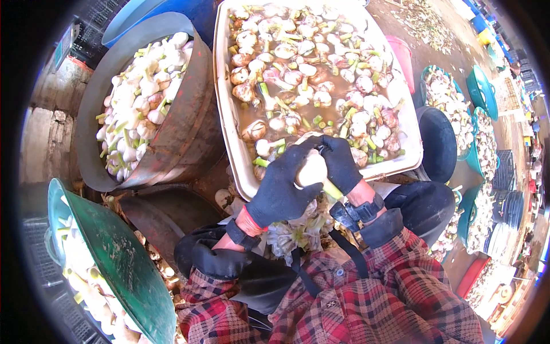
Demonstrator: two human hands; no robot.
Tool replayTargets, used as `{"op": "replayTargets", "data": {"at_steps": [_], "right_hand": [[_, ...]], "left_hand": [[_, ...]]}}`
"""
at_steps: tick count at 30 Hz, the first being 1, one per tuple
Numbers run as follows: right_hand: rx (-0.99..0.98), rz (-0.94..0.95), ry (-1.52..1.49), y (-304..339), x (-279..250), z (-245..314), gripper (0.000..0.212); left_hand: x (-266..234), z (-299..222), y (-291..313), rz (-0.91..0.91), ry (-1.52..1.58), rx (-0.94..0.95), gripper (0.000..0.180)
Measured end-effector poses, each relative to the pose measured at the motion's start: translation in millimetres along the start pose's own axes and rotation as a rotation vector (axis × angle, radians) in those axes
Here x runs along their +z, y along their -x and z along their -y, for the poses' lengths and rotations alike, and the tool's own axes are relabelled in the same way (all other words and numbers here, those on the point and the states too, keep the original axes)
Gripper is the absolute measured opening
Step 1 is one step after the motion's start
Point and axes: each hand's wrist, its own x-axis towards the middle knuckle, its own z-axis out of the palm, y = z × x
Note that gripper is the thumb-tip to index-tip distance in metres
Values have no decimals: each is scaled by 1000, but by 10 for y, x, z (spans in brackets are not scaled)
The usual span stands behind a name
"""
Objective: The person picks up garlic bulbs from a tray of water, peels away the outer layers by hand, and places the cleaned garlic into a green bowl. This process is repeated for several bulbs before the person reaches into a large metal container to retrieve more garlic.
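Note:
Close in front of me, a pale, peeled-looking garlic bulb (312, 169) with a short green stem is between my hands. My left hand (282, 190), in a dark glove, wraps round it from the left. My right hand (342, 165), gloved alike, has its fingers bent against the bulb's upper right side; whether it also holds a small tool is hidden. Just beyond both hands stands a large white tub (222, 109) of brown water. Many unpeeled garlic bulbs (245, 93) with cut green stems float in it. Loose papery skins (295, 236) lie at my lap.
A rusty metal drum (186, 135) full of white garlic bulbs stands left of the tub. At lower left, a green basin (117, 258) leans beside more bulbs. To the right are a dark bucket (437, 143), a pink bucket (401, 60) and several green baskets of garlic (450, 112).

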Motion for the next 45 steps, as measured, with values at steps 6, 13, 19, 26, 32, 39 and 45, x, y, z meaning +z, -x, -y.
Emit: {"op": "replayTargets", "data": {"at_steps": [6,13,19,26,32,39,45], "right_hand": [[-247,-131,379,-28,-116,25,7],[-399,-275,553,-160,-213,147,5],[-207,887,514,-107,-356,594,22],[-441,479,838,-928,716,202,40],[-228,584,1046,-1283,1168,-96,39],[-409,216,587,-971,895,272,60],[-726,86,384,-344,411,759,67]], "left_hand": [[-55,61,31,134,228,-109,55],[-571,-114,-59,-150,1166,-142,34],[-1600,-145,-57,-380,1602,209,79],[-1241,54,-101,-578,1285,-221,43],[-978,159,-230,-551,1036,-379,31],[-774,101,-202,-658,631,-626,35],[-393,200,-289,-496,498,-586,43]]}}
